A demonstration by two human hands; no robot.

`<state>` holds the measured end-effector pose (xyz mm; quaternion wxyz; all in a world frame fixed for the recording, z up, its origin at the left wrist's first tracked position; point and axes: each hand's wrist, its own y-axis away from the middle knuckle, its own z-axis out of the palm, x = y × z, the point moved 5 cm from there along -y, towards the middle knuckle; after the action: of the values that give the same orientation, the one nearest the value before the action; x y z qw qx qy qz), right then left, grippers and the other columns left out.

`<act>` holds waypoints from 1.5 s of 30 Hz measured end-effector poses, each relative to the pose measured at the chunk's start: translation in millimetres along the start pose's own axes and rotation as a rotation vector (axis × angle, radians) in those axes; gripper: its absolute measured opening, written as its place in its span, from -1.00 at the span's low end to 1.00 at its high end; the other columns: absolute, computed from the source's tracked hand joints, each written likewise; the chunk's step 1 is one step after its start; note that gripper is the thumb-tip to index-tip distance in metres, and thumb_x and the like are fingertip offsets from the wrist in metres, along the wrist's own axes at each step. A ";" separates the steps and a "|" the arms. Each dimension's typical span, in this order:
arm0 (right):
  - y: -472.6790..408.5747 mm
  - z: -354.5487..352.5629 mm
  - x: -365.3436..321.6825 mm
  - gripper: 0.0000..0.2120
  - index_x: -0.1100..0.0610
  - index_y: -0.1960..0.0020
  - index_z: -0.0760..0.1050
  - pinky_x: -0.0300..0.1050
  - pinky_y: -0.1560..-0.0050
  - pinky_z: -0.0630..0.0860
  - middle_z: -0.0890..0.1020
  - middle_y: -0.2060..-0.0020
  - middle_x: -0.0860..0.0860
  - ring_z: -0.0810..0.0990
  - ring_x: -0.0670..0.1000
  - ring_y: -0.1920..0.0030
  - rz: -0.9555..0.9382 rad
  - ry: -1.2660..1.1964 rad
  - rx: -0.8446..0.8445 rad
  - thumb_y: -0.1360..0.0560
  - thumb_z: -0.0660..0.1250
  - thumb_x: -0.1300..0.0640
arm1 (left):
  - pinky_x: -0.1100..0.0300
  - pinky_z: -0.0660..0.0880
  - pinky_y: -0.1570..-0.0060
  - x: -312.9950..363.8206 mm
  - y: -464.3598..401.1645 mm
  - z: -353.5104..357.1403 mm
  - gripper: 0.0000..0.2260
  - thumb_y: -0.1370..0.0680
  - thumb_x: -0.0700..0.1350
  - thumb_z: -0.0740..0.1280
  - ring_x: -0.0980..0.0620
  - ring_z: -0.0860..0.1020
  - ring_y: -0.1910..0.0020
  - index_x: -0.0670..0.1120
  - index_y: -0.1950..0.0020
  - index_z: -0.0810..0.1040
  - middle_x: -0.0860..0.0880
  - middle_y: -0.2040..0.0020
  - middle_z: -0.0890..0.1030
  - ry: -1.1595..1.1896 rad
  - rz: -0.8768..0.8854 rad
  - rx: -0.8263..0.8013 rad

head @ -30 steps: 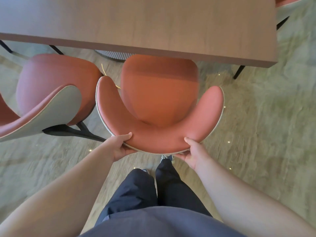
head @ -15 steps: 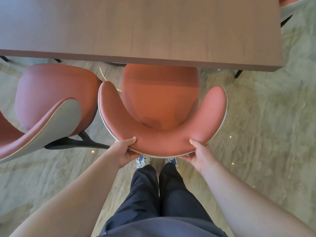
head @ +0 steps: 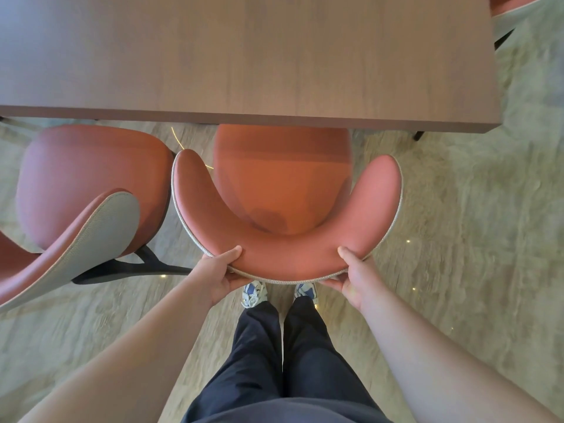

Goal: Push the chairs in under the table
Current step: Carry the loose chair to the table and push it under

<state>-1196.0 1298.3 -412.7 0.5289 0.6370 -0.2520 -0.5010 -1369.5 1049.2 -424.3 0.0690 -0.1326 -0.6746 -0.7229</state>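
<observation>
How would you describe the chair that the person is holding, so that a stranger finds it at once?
Start at the long wooden table and look along its near edge. Two orange chairs stand there; take the chair nearer the table's right end, its seat front just under the edge. Unlike its neighbour, which is turned aside, both hands grip its curved backrest.

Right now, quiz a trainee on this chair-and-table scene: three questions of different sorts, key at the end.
1. True or false: both hands grip the curved backrest of the middle chair.
2. Multiple choice: how far is that chair's seat under the table? A) wholly under B) only its far edge C) not at all
3. Fill in: the neighbouring chair stands on the person's ____ side.

Key
1. True: left hand and right hand each hold the backrest's lower rim, thumbs on top.
2. B.
3. Left.
</observation>
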 end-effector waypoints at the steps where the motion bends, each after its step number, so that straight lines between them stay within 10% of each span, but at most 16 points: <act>1: 0.6 0.8 -1.3 -0.68 0.08 -0.31 0.47 0.35 0.03 0.67 0.61 -0.24 0.15 0.66 0.28 -0.14 -0.009 0.019 0.002 -0.58 0.41 0.10 | -0.16 0.69 0.22 0.5 2.2 0.7 -0.58 -0.57 -0.20 0.51 -0.21 0.78 0.09 -0.16 -0.36 0.44 -0.27 -0.18 0.69 -0.010 0.019 -0.004; 5: 10.5 -2.3 -12.2 -0.50 0.13 -0.42 0.38 0.18 -0.19 0.60 0.57 -0.34 0.11 0.60 0.16 -0.25 -0.138 0.253 0.154 -0.59 0.37 -0.07 | -0.11 0.70 0.08 10.2 17.0 0.0 -0.42 -0.52 0.04 0.54 -0.15 0.71 -0.09 -0.04 -0.44 0.37 -0.16 -0.33 0.61 -0.327 0.208 0.159; 8: 34.2 -8.4 -31.9 -0.33 0.17 -0.64 0.06 0.10 -0.55 0.19 0.20 -0.63 0.15 0.22 0.13 -0.60 -0.577 0.684 0.358 -0.64 0.23 0.01 | -0.22 0.30 -0.51 31.5 38.9 0.2 -0.17 -0.54 0.12 0.46 -0.22 0.25 -0.61 0.02 -0.67 0.05 -0.16 -0.68 0.19 -0.939 0.684 0.475; 12: 70.4 31.0 -23.2 -0.44 0.21 -0.61 0.19 0.17 -0.61 0.05 0.23 -0.61 0.17 0.11 0.15 -0.64 -1.234 1.259 0.081 -0.64 0.17 0.13 | -0.22 -0.07 -0.61 17.2 64.8 53.1 -0.42 -0.64 0.03 0.21 -0.24 0.07 -0.69 -0.06 -0.67 0.26 -0.21 -0.69 0.21 -1.514 1.281 0.179; 17: 45.9 57.4 6.2 -0.40 0.13 -0.66 0.08 0.31 -0.59 -0.03 0.13 -0.65 0.07 0.01 0.11 -0.66 -1.172 1.847 -0.068 -0.69 -0.02 -0.10 | -0.43 0.14 -0.53 -9.0 49.7 74.1 -0.47 -0.66 0.12 0.08 -0.27 0.35 -0.59 -0.05 -0.55 0.49 -0.16 -0.57 0.46 -1.900 1.233 0.086; 24: 30.6 65.8 6.6 -0.54 0.09 -0.33 0.60 0.21 -0.48 0.18 0.68 -0.27 -0.01 0.56 0.11 -0.37 -1.216 1.805 0.120 -0.63 0.06 -0.04 | -0.33 0.31 -0.42 -7.3 38.0 73.5 -0.64 -0.58 -0.02 0.20 -0.22 0.68 -0.18 -0.07 -0.18 0.73 -0.07 -0.13 0.76 -1.766 1.350 0.148; 31: 30.3 67.8 5.2 -0.60 0.09 -0.23 0.65 0.20 -0.43 0.29 0.73 -0.14 -0.03 0.63 0.08 -0.23 -1.238 1.764 0.150 -0.62 0.11 0.01 | -0.31 0.33 -0.37 -5.9 36.9 74.8 -0.68 -0.55 -0.04 0.21 -0.21 0.69 -0.10 -0.09 -0.09 0.72 -0.05 -0.04 0.76 -1.733 1.392 0.148; 39: 44.4 52.1 -20.4 -0.54 0.13 -0.44 0.50 0.24 -0.55 0.17 0.56 -0.43 0.05 0.41 0.10 -0.51 -1.233 1.613 0.050 -0.66 0.04 0.03 | -0.35 0.13 -0.55 12.4 46.0 60.3 -0.53 -0.62 0.03 0.15 -0.23 0.44 -0.53 -0.12 -0.43 0.58 -0.13 -0.44 0.61 -1.661 1.334 0.124; 45: 7.9 3.9 -98.5 -0.34 0.21 -0.65 0.01 0.12 -0.61 -0.09 0.08 -0.66 0.16 -0.02 0.15 -0.65 -1.033 1.561 0.445 -0.64 0.14 0.04 | -0.06 -0.25 -0.61 98.9 14.6 5.4 -0.36 -0.66 0.01 0.13 -0.15 -0.06 -0.71 -0.14 -0.71 0.06 -0.19 -0.73 0.05 -1.367 0.975 0.546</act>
<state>-1234.4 1378.0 -368.6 0.1287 0.9090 0.3936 -0.0476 -1459.4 1061.2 -381.9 -0.0194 -0.7879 -0.5858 -0.1890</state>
